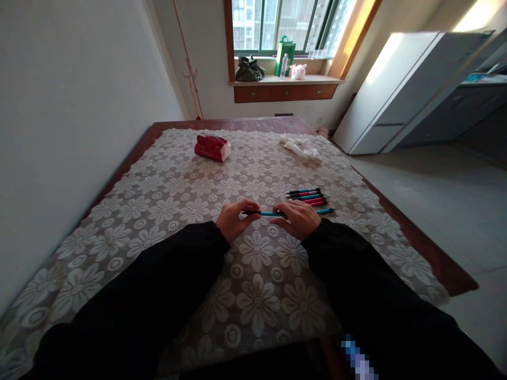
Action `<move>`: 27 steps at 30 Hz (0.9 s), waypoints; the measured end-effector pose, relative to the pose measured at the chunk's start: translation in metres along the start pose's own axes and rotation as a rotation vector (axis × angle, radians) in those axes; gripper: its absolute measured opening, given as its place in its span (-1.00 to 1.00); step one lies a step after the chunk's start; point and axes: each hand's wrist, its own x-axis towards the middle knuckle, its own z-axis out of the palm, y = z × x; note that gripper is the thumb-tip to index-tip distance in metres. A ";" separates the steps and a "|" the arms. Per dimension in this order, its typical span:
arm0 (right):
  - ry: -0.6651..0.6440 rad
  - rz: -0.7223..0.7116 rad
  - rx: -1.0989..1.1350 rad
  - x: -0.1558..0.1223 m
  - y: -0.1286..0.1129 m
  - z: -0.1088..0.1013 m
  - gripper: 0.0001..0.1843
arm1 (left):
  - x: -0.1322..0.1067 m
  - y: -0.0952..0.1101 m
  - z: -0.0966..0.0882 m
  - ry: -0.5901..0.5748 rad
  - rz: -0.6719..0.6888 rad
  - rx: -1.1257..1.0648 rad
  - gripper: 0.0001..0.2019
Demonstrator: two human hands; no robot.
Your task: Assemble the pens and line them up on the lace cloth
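Observation:
A slim blue pen with black ends (271, 214) lies level between my two hands, just above or on the lace tablecloth. My left hand (237, 217) pinches its black left end between thumb and fingers. The fingers of my right hand (298, 217) close on its other end and hide part of it. Just behind my right hand, several blue, black and red pens (307, 196) lie side by side on the cloth. Another blue pen (325, 211) shows to the right of that hand, its left part covered.
The flower-patterned tablecloth (257, 250) covers a dark red wooden table (447, 272). Toward the far side are a red-and-white packet (213, 148) and a crumpled white plastic bag (301, 148). A wall stands close on the left, and a white fridge (396, 89) stands beyond the table's right side.

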 end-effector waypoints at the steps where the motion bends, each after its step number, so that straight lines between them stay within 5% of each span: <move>1: 0.007 0.003 0.010 0.000 0.000 0.000 -0.55 | 0.000 0.001 0.000 0.003 -0.001 -0.001 -0.83; 9: 0.042 -0.021 0.018 0.001 0.001 -0.002 -0.58 | 0.001 -0.004 0.000 0.004 -0.051 -0.040 -0.81; 15: -0.024 0.012 -0.045 -0.002 -0.001 -0.001 -0.57 | 0.000 0.001 -0.001 -0.006 0.034 0.020 -0.87; 18: 0.070 -0.039 -0.053 0.000 0.000 -0.003 -0.59 | 0.003 0.002 -0.003 0.037 -0.052 0.011 -0.81; 22: 0.126 -0.016 -0.107 0.001 0.003 -0.007 -0.61 | 0.007 0.000 -0.008 -0.063 -0.136 0.069 -0.53; 27: 0.030 0.041 -0.091 -0.002 0.005 -0.005 -0.50 | 0.007 -0.005 -0.009 -0.046 -0.007 0.222 -0.65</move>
